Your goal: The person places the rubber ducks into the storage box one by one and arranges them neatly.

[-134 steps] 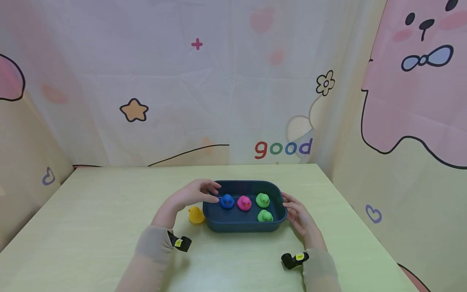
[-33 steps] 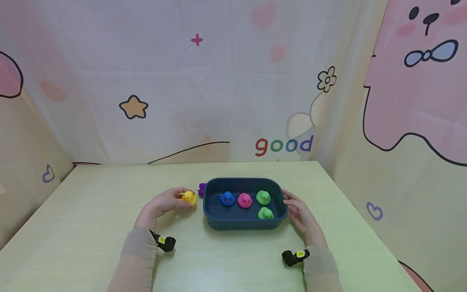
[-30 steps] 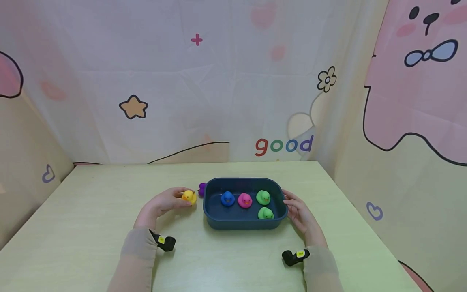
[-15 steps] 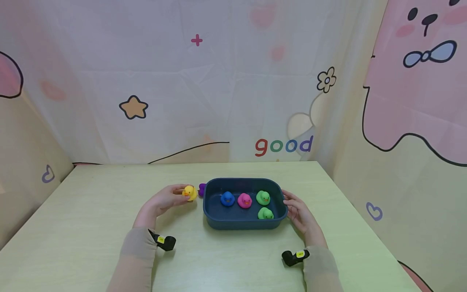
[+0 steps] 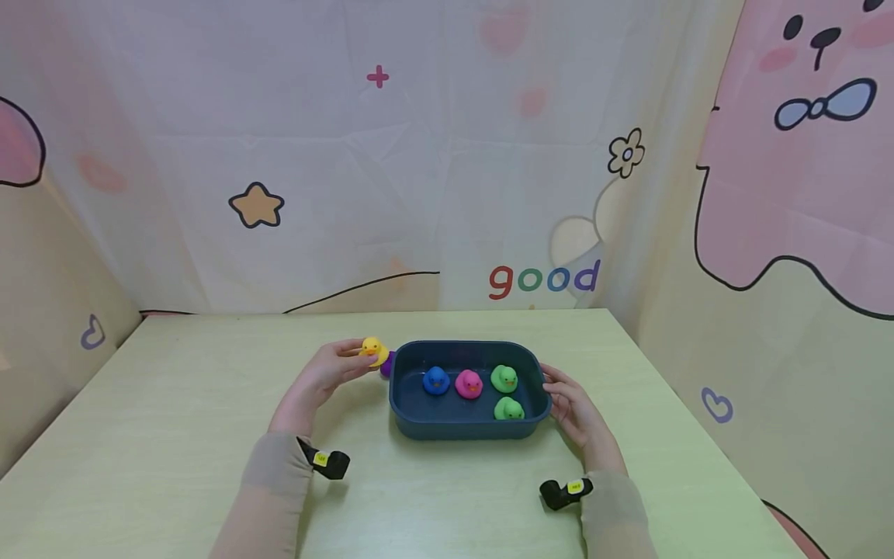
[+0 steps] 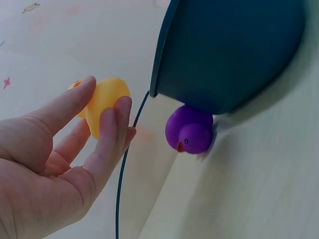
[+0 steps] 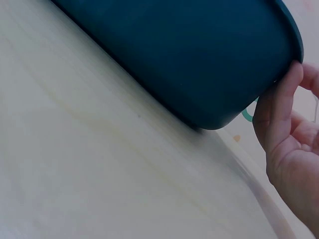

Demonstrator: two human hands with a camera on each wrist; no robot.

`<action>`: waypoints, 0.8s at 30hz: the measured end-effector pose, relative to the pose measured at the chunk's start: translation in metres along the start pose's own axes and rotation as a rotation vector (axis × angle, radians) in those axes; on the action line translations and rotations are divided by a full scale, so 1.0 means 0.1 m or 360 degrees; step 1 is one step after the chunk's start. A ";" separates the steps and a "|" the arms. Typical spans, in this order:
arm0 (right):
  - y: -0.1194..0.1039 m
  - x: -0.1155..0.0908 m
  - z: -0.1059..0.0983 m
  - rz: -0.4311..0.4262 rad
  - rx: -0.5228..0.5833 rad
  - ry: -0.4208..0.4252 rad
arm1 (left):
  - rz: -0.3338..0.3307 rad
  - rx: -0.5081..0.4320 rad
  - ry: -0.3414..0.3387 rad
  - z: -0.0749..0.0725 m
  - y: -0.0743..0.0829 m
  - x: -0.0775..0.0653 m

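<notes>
My left hand [image 5: 335, 366] pinches a yellow rubber duck [image 5: 372, 352] between thumb and fingertips, raised off the table just left of a dark blue tub [image 5: 461, 432]. Close below the yellow duck, a purple rubber duck [image 6: 190, 130] sits on the table against the tub's left end; the head view shows it partly covered. My right hand [image 5: 574, 407] touches the tub's right end near the rim with its fingertips, fingers slightly bent. Inside the tub stand a blue duck [image 5: 436, 380], a pink duck [image 5: 469, 383] and two green ducks, one behind [image 5: 504, 379] and one in front [image 5: 509, 408].
The tub stands on a pale wooden table [image 5: 174, 435]. Printed cloth [image 5: 314, 155] hangs behind the table and along both sides. A small black camera is strapped to each wrist, one at the left [image 5: 335, 464] and one at the right [image 5: 556, 495].
My left hand has picked up the yellow duck from beside the tub, then lifted it and carried it away from me and slightly right. The right hand and the tub stay in place.
</notes>
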State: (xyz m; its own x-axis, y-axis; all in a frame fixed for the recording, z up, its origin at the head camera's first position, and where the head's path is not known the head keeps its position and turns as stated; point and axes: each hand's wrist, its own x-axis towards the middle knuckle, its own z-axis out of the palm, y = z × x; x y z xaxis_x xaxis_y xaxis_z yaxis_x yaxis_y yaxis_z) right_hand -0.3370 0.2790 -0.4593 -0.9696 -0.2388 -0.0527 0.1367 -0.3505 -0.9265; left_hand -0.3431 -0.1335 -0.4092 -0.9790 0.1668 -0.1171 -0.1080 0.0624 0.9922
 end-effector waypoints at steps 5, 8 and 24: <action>0.00 -0.01 0.00 -0.0008 -0.0024 0.0013 | 0.0004 0.0023 -0.0014 0.13 0.05 0.03; 0.00 -0.01 0.00 -0.0010 -0.0032 0.0029 | 0.0018 0.0052 -0.0092 0.21 0.07 0.04; 0.01 0.00 0.01 -0.0016 -0.0012 0.0012 | 0.0025 0.0032 -0.0231 0.78 0.16 0.11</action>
State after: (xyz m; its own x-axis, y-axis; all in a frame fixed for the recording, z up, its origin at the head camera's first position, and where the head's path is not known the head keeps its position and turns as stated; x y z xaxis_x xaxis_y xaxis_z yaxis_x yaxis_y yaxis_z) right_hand -0.3367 0.2781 -0.4597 -0.9725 -0.2283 -0.0460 0.1253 -0.3462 -0.9298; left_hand -0.3420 -0.0540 -0.3978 -0.9451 0.3085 -0.1077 -0.0877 0.0780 0.9931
